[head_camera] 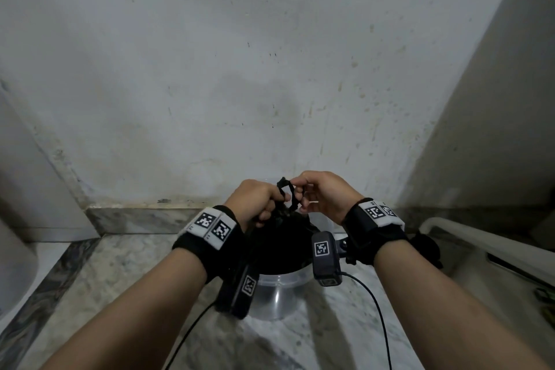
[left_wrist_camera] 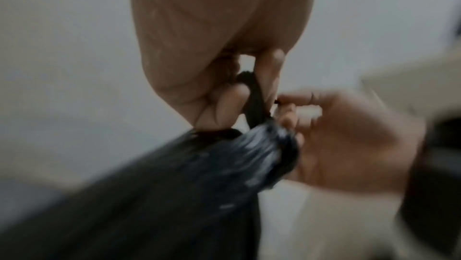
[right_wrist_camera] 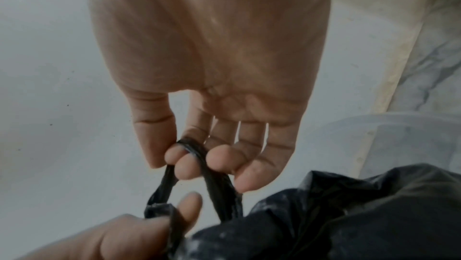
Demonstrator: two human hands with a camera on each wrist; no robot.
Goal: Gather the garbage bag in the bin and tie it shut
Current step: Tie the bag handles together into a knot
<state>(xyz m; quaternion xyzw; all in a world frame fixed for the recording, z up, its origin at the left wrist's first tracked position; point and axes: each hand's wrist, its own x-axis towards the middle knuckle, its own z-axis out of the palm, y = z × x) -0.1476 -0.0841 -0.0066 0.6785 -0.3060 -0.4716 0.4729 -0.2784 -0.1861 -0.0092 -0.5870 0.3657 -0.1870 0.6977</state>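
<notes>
A black garbage bag [head_camera: 280, 239] fills a translucent plastic bin [head_camera: 277, 294] on the floor, its mouth gathered into a bunched neck above the rim. My left hand [head_camera: 277, 201] grips a twisted black strand [left_wrist_camera: 252, 98] of the bag just above the neck, fingers curled round it. My right hand [head_camera: 297, 192] faces it closely. A loop of the twisted strand [right_wrist_camera: 193, 147] runs over my right index finger, pinched between thumb and fingers [right_wrist_camera: 186, 165]. In the right wrist view my left hand [right_wrist_camera: 149, 232] sits at the bottom, against the bag [right_wrist_camera: 349, 215].
A stained white wall [head_camera: 270, 69] stands right behind the bin, with a marble skirting [head_camera: 135, 218] at its foot. The floor [head_camera: 135, 279] is mottled marble. A white moulded object [head_camera: 480, 246] lies at the right. Camera cables [head_camera: 378, 312] hang from my wrists.
</notes>
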